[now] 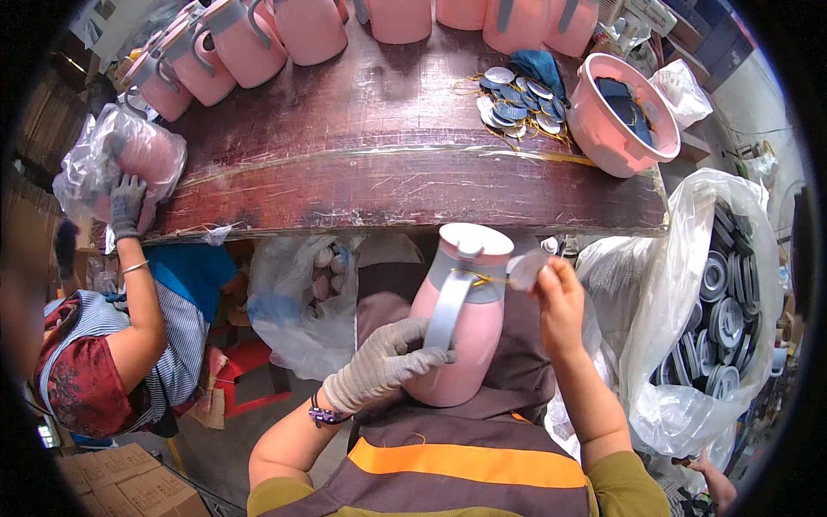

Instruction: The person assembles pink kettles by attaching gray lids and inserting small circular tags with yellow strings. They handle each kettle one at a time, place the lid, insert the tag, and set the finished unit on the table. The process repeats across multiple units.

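Rim distortion cuts off the row of pink jugs (245,39) at the table's (379,164) far edge; about eight show, none whole. One pink jug (461,319) stands in the lap, below the table edge. Left hand (388,362), gloved, closes its grip around the jug's body. Right hand (558,297), bare, pinches one round tag (525,269) on a gold string; the tag is blurred.

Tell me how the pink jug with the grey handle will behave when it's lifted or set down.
The pink plastic jug with the grey handle is likely rigid and fairly light: the gloved left hand steadies it alone. Tall and narrow, it could tip if nudged. The round tag on a gold cord in the bare right hand looks floppy.
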### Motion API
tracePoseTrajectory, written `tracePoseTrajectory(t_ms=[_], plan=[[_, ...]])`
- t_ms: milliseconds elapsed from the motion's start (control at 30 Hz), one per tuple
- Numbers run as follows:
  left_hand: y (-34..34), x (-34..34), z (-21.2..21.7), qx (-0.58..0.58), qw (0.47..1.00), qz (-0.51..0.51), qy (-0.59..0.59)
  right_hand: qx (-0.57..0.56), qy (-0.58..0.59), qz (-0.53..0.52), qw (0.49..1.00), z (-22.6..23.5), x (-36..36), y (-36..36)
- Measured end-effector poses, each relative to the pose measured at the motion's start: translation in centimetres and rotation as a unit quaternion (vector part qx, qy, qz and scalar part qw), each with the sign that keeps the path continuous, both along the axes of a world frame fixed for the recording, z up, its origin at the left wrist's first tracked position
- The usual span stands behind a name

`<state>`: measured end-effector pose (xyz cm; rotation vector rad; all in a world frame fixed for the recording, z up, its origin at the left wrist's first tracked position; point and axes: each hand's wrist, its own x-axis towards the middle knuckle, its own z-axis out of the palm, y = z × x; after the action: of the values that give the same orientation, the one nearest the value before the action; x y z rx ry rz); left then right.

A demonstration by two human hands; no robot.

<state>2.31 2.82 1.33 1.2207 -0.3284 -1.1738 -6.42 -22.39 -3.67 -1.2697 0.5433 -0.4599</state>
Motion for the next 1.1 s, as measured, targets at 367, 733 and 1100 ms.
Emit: tracePoseTrajectory(t_ms=[367,733,1100], plan=[[0.0,-1.2,2.1,0.03,0.995,-0.092,-0.022,0.075,0.1,0.141,0.982,1.0,-2.8,-1.0],[-1.2,-1.9,0.0,0.01,0.995,-0.078,-0.056,0.052,-0.059,0.086,0.993,7.0,-2.3,-0.4],[-1.4,-2.9,3.9,0.087,0.988,-0.011,-0.13,-0.004,0.062,0.192,0.979,-0.1,-7.1,1.2]])
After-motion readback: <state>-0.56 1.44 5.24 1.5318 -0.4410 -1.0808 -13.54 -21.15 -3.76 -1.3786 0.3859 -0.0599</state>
